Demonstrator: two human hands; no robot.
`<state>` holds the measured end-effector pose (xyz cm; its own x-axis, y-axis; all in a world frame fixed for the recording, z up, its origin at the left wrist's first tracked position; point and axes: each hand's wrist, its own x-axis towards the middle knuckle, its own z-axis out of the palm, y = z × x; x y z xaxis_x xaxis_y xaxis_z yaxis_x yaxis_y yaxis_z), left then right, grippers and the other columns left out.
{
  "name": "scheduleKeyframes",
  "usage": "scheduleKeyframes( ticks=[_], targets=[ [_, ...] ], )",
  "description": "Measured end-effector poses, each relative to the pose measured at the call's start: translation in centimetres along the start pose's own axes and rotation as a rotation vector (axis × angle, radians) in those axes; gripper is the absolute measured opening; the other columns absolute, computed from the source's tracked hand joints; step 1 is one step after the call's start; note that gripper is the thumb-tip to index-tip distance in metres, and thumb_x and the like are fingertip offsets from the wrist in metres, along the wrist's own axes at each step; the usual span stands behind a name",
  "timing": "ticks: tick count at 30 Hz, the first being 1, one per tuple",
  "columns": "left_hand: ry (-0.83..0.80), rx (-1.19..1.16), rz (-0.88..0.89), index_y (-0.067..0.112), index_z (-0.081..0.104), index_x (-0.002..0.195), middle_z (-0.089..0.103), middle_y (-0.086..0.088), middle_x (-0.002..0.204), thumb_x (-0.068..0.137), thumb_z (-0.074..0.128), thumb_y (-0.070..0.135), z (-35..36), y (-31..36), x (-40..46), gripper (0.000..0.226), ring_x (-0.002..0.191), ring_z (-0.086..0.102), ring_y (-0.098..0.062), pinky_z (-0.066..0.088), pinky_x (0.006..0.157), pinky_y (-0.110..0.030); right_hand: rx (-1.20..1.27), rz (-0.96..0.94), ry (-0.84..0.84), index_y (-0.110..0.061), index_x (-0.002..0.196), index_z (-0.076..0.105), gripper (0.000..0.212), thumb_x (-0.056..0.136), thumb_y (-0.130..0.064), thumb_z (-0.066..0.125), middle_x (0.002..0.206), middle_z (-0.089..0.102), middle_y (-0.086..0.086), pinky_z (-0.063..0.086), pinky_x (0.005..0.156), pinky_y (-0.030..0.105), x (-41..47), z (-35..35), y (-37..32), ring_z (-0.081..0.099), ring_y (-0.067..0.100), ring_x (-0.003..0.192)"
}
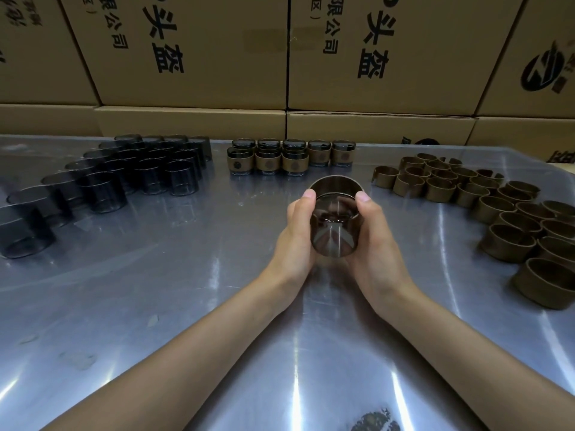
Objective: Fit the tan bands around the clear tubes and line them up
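- Left hand and right hand cup one clear tube between them above the metal table, thumbs pressing a tan band at its far end.
- Bare tubes left; loose bands right; banded tubes lined behind.

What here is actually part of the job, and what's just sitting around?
Part of the job:
- clear tube with a tan band at its far end, held by left hand and right hand
- bare tubes
- loose bands
- finished banded tubes

Just there:
- cardboard boxes
- metal table
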<state>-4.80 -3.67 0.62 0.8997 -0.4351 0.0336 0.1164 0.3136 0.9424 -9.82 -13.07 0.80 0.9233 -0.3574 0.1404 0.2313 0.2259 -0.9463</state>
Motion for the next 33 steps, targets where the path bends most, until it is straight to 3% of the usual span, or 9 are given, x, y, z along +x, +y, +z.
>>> scheduleKeyframes(
  ticks=[4, 11, 14, 17, 21, 26, 28, 30, 33],
  targets=[
    [0.007, -0.049, -0.008, 0.006, 0.044, 0.139, 0.059, -0.022, 0.129, 0.102, 0.041, 0.031, 0.0, -0.1, 0.0, 0.045, 0.120, 0.058, -0.030, 0.045, 0.105, -0.042, 0.126, 0.053, 0.079, -0.005, 0.123, 0.061, 0.040, 0.099, -0.032, 0.041, 0.120, 0.065, 0.020, 0.042, 0.106, 0.053, 0.1, -0.1, -0.3, 0.059, 0.033, 0.118],
    [0.048, -0.065, 0.049, 0.020, 0.052, 0.131, 0.062, -0.014, 0.127, 0.092, 0.054, 0.039, -0.8, 0.4, 0.4, 0.043, 0.116, 0.062, -0.025, 0.047, 0.103, -0.045, 0.205, 0.114, -0.111, -0.005, 0.122, 0.060, 0.043, 0.100, -0.032, 0.037, 0.115, 0.068, 0.014, 0.046, 0.101, 0.043, 0.4, 0.3, -0.4, 0.061, 0.027, 0.113],
    [0.081, -0.012, 0.103, 0.033, 0.058, 0.116, 0.067, -0.006, 0.119, 0.078, 0.055, 0.046, -1.5, 0.7, 0.7, 0.041, 0.110, 0.065, -0.020, 0.051, 0.096, -0.042, 0.097, 0.269, -0.232, -0.014, 0.128, 0.059, 0.053, 0.087, -0.046, 0.048, 0.120, 0.068, 0.008, 0.055, 0.087, 0.035, 0.7, -0.3, -0.9, 0.065, 0.022, 0.109],
    [0.008, 0.003, 0.079, 0.023, 0.055, 0.127, 0.069, -0.005, 0.115, 0.084, 0.053, 0.045, -2.2, 0.9, 0.9, 0.048, 0.105, 0.067, -0.021, 0.054, 0.084, -0.039, 0.109, 0.359, -0.293, -0.016, 0.119, 0.063, 0.051, 0.077, -0.044, 0.058, 0.104, 0.072, 0.007, 0.057, 0.069, 0.026, 1.0, -1.3, -1.3, 0.070, 0.018, 0.088],
    [-0.191, 0.090, -0.080, 0.019, 0.061, 0.124, 0.069, -0.003, 0.121, 0.082, 0.055, 0.055, -2.7, 1.5, 0.8, 0.056, 0.113, 0.064, -0.018, 0.049, 0.101, -0.037, 0.291, 0.350, -0.278, -0.015, 0.115, 0.065, 0.043, 0.078, -0.037, 0.062, 0.104, 0.071, 0.005, 0.057, 0.076, 0.026, 1.3, -2.0, -1.1, 0.070, 0.017, 0.088],
    [-0.313, -0.005, -0.247, 0.017, 0.065, 0.120, 0.070, -0.004, 0.118, 0.078, 0.063, 0.046, -4.3, 2.2, 0.9, 0.051, 0.109, 0.066, -0.015, 0.048, 0.095, -0.030, 0.306, 0.373, -0.402, -0.017, 0.103, 0.076, 0.035, 0.073, -0.036, 0.073, 0.110, 0.072, 0.007, 0.056, 0.081, 0.028, 1.6, -2.6, -1.0, 0.070, 0.018, 0.097],
    [-0.398, -0.116, -0.254, 0.021, 0.074, 0.107, 0.072, -0.002, 0.111, 0.074, 0.073, 0.039, -4.7, 2.2, 0.7, 0.037, 0.103, 0.067, -0.013, 0.051, 0.091, -0.027, 0.285, 0.381, -0.474, -0.016, 0.103, 0.076, 0.047, 0.061, -0.036, 0.086, 0.111, 0.071, 0.008, 0.055, 0.089, 0.030, 1.7, -3.1, -1.0, 0.068, 0.020, 0.102],
    [-0.468, -0.194, -0.252, 0.021, 0.077, 0.101, 0.072, -0.002, 0.108, 0.061, 0.088, 0.038, -4.7, 2.0, 0.6, 0.044, 0.100, 0.068, -0.011, 0.053, 0.089, -0.025, 0.273, 0.370, -0.529, -0.015, 0.105, 0.076, 0.057, 0.055, -0.037, 0.091, 0.111, 0.071, 0.009, 0.053, 0.094, 0.031, 1.7, -3.4, -1.1, 0.068, 0.021, 0.104],
    [-0.542, -0.208, -0.218, 0.018, 0.075, 0.107, 0.071, -0.003, 0.114, 0.060, 0.089, 0.040, -4.4, 1.7, 0.6, 0.053, 0.103, 0.067, -0.012, 0.052, 0.090, -0.025, 0.281, 0.340, -0.584, -0.015, 0.106, 0.075, 0.058, 0.056, -0.040, 0.091, 0.110, 0.072, 0.009, 0.053, 0.094, 0.030, 1.6, -3.8, -1.3, 0.068, 0.021, 0.104]
  ],
)
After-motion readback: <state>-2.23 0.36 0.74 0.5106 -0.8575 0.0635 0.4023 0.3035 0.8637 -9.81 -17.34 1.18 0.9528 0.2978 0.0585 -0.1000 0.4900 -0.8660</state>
